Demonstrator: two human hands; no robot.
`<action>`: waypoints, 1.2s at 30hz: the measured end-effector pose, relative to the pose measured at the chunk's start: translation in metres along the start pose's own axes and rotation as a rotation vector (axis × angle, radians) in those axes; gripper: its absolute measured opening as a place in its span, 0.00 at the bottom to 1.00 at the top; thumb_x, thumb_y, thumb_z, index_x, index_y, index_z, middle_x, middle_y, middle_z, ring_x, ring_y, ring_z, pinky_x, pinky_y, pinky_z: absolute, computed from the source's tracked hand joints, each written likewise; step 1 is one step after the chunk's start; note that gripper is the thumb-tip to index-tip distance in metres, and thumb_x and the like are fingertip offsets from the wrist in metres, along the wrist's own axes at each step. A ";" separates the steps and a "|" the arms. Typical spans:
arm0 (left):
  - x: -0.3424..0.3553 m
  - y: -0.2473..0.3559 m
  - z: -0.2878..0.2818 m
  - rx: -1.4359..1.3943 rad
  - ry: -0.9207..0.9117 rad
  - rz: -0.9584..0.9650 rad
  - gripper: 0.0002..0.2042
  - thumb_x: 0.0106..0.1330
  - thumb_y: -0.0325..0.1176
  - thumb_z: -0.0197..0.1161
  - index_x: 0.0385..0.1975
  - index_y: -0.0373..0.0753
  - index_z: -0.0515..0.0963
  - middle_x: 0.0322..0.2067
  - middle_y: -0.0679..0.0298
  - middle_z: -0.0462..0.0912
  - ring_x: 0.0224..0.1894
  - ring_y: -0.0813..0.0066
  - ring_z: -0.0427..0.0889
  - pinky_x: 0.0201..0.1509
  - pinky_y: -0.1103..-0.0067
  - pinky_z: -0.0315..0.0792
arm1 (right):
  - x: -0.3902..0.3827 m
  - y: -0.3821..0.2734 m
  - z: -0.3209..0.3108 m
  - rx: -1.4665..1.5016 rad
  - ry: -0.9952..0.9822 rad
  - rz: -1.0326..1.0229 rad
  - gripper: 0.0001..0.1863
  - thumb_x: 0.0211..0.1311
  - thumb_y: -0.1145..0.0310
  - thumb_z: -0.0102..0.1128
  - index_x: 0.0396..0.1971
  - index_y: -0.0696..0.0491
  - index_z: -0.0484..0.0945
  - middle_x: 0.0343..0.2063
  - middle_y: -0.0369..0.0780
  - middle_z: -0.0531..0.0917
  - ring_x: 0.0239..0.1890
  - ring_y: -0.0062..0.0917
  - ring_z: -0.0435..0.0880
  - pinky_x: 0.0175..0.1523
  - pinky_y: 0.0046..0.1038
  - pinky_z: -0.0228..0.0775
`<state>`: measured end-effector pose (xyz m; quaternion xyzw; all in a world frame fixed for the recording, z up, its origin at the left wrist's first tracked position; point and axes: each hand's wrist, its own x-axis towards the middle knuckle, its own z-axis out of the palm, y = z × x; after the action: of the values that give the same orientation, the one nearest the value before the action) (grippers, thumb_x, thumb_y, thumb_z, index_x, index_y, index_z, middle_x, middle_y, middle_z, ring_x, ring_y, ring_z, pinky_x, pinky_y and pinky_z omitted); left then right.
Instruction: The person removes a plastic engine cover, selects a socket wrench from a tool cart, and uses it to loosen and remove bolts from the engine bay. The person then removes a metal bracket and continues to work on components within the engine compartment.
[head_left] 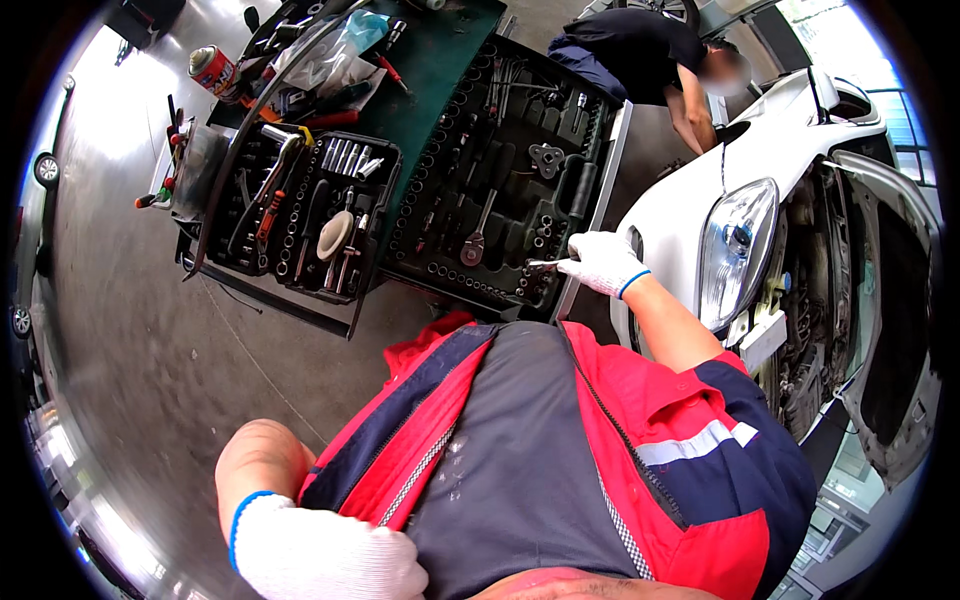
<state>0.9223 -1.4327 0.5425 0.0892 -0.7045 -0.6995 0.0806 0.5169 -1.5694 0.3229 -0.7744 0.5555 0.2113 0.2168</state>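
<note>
Two hands in white gloves with blue cuffs are visible. The right hand (608, 265), right of the centre of the frame, has its thumb and fingers pinched together on a small metal piece (542, 265); its exact kind I cannot tell. This piece is over the lower right part of a black socket case (508, 235), which lies open at the upper centre. Inside the case, a ratchet (473, 247) lies to the left of this hand. The left hand (330, 555) is at the lower left, in front of the red and navy jacket (640, 400). Its fingers look bent, but their inner side is hidden, so I cannot tell how far they are closed or whether they hold something. At the upper left, a second tool case (382, 200) carries a pale oval object (336, 235). A white car (680, 215) fills the right side, and another person (640, 45) bends near it at the upper right.
</note>
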 end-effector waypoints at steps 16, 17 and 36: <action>-0.097 -0.151 -0.066 0.828 1.414 -0.888 0.10 0.67 0.37 0.62 0.36 0.36 0.80 0.30 0.51 0.82 0.36 0.52 0.84 0.41 0.64 0.76 | 0.008 -0.011 0.009 0.192 0.059 0.010 0.24 0.61 0.46 0.64 0.35 0.56 0.84 0.33 0.50 0.86 0.41 0.46 0.86 0.48 0.44 0.75; -0.103 -0.172 -0.071 0.912 1.399 -1.051 0.13 0.66 0.42 0.64 0.38 0.38 0.81 0.35 0.49 0.84 0.41 0.48 0.84 0.45 0.61 0.76 | 0.005 -0.014 0.009 0.213 0.075 0.015 0.23 0.61 0.47 0.65 0.35 0.56 0.84 0.33 0.50 0.86 0.41 0.46 0.86 0.49 0.43 0.75; -0.119 -0.219 -0.142 1.063 1.466 -1.173 0.14 0.61 0.42 0.68 0.39 0.39 0.83 0.37 0.51 0.85 0.42 0.49 0.85 0.48 0.59 0.78 | 0.009 -0.024 0.011 0.179 0.120 -0.059 0.22 0.60 0.48 0.68 0.33 0.55 0.83 0.33 0.47 0.85 0.41 0.44 0.85 0.47 0.43 0.76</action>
<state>1.0742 -1.5435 0.3265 0.8336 -0.5455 -0.0098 0.0859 0.5418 -1.5630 0.3117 -0.7792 0.5611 0.1077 0.2577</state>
